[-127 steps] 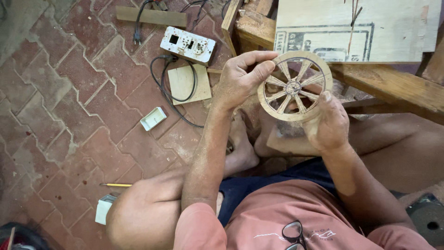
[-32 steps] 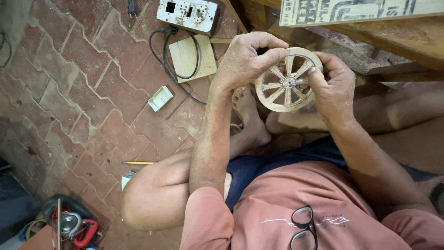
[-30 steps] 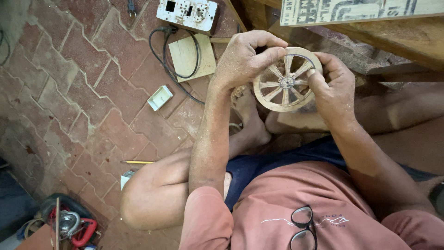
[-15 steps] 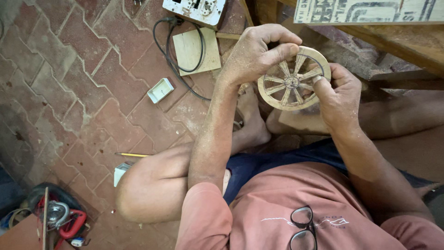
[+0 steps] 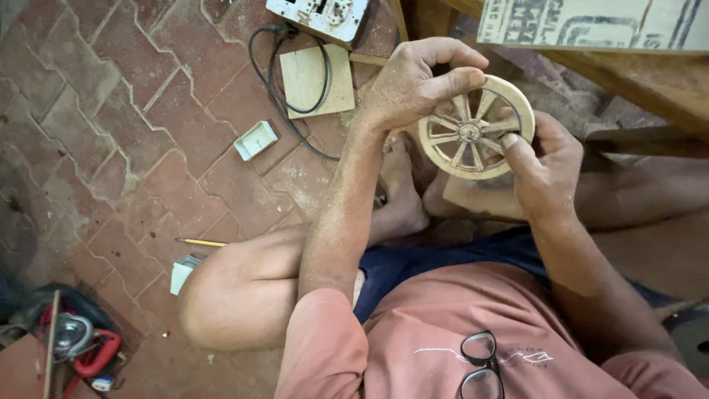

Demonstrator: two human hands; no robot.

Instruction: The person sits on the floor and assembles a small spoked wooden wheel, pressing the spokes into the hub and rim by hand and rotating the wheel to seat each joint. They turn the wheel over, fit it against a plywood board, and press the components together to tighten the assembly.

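Spoked wheel [image 5: 475, 130] sits between both hands, above the bare feet [image 5: 402, 210]. Left hand [image 5: 413, 85] on its upper-left rim, right hand [image 5: 543, 166] on its lower-right rim. On the floor [image 5: 111, 133]: flat board [image 5: 316, 80] left of the left hand, cable [image 5: 284, 96] looping over it, socket box [image 5: 319, 15] behind it. Small tray [image 5: 255, 140] lies left of the cable. Pencil [image 5: 201, 241] just beyond the left knee [image 5: 221, 303]. Power tool [image 5: 77, 347] at lower left. Glasses [image 5: 480, 366] hang on the shirt [image 5: 443, 340].

A pale board with dark printed markings [image 5: 591, 22] lies at the top right; a small white box [image 5: 255, 140] sits on the brick floor
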